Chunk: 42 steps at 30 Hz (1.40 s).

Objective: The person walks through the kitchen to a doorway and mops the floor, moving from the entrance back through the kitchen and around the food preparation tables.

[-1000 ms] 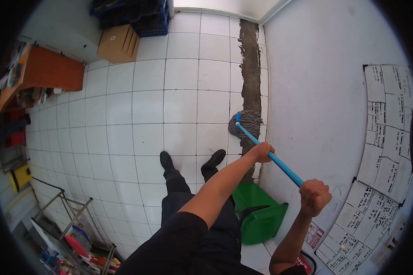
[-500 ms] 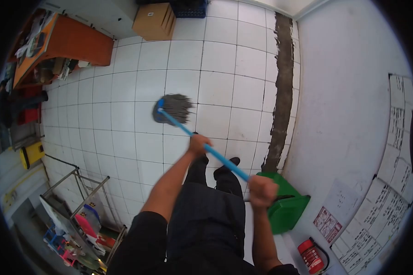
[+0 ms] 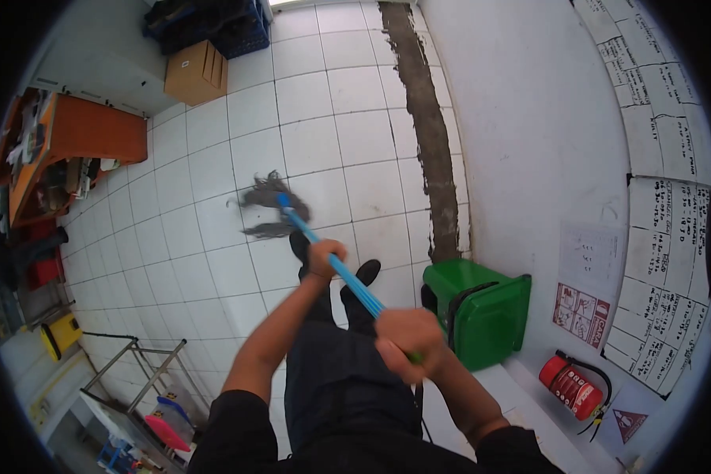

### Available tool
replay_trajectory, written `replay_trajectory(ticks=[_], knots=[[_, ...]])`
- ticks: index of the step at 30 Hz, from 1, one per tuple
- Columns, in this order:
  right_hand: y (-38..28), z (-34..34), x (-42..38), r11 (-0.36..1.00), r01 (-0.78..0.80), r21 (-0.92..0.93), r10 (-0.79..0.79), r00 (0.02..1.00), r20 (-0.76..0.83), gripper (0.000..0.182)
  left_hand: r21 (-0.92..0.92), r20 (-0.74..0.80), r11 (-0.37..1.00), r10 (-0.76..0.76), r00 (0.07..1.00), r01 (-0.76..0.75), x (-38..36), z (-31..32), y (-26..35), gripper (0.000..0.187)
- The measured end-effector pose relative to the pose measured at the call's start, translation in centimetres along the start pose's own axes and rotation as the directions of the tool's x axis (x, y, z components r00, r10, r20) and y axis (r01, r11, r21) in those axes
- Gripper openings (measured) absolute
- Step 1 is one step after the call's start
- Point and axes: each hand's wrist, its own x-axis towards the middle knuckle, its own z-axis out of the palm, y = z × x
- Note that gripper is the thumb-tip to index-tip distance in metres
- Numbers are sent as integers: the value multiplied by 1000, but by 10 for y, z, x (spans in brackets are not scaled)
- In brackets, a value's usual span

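Both of my hands grip the blue handle of a mop (image 3: pixel 355 291). Lower on the pole, toward the mop head, my left hand (image 3: pixel 325 257) is wrapped round it. My right hand (image 3: pixel 412 341) closes on the upper end, where a bit of green shows beneath the fingers. The grey string mop head (image 3: pixel 265 204) with its blue clamp rests on the white tiled floor (image 3: pixel 292 118), just ahead of my dark shoes. Its strands are spread out toward the left.
A green bin (image 3: pixel 494 316) stands at right by the wall, with a red fire extinguisher (image 3: pixel 573 387) nearby. A cardboard box (image 3: pixel 197 73), an orange desk (image 3: pixel 99 130) and a metal rack (image 3: pixel 146 371) lie around the left side. A bare grey strip (image 3: pixel 426 118) crosses the floor.
The mop head's strands have swung from pointing right to trailing left. My right hand has moved left and closer to my body. The camera view has turned to the right.
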Motion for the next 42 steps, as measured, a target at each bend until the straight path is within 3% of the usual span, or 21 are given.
replay_trajectory(ticks=[3, 4, 6, 8, 11, 13, 17, 20, 24, 28, 30, 34, 37, 41, 42], knots=[[-46, -10, -20, 993, -67, -96, 66, 998, -17, 26, -174, 57, 975, 148, 987, -136, -4, 93, 57, 24], [-49, -9, -26, 988, -96, -123, 94, 995, -24, 25, -119, 75, 979, 172, 982, -163, -6, 119, 70, 27], [-29, -4, -36, 961, -67, -267, 68, 998, -3, 24, -227, 137, 969, 128, 982, -95, -20, 175, 58, 28], [13, 12, -55, 941, -27, -337, 24, 1000, -11, 22, -384, 287, 923, 134, 948, -15, -20, 202, 59, 28], [57, 8, -95, 937, 12, -348, 46, 986, 158, 25, -507, 397, 861, 264, 879, -30, -34, 238, 33, 28], [42, 0, -107, 945, 34, -325, 17, 988, 152, 25, -410, 456, 909, 269, 848, -67, -34, 242, 39, 27], [1, 21, -114, 986, 5, -169, 0, 1000, 26, 36, -249, 523, 967, 180, 833, -53, -58, 187, 68, 22], [-31, 57, -105, 997, 73, -5, -73, 991, -113, 43, -246, 469, 969, 91, 879, 31, -76, 119, 89, 22], [-59, 94, -103, 969, 145, 199, -112, 979, -171, 52, -16, 408, 1000, 22, 913, -17, -111, 22, 100, 20], [-37, 135, -109, 912, 244, 329, -135, 937, -321, 54, 121, 341, 992, -18, 940, -25, -152, -57, 71, 8], [-15, 165, -120, 883, 273, 383, -119, 917, -380, 54, 87, 298, 996, -24, 954, -2, -181, -91, 34, 9], [23, 222, -154, 866, 231, 443, -29, 908, -417, 55, 279, 294, 959, -34, 955, -52, -218, -163, 1, 13], [46, 256, -185, 893, 178, 414, -1, 920, -393, 38, 289, 312, 948, 40, 949, -135, -246, -196, -38, 15], [41, 234, -214, 947, 16, 321, 88, 948, -306, 32, 466, 316, 875, -26, 949, -131, -265, -180, -47, 18], [31, 214, -219, 959, -24, 284, 110, 950, -292, 31, 358, 323, 928, -17, 946, -105, -266, -163, -39, 18]])
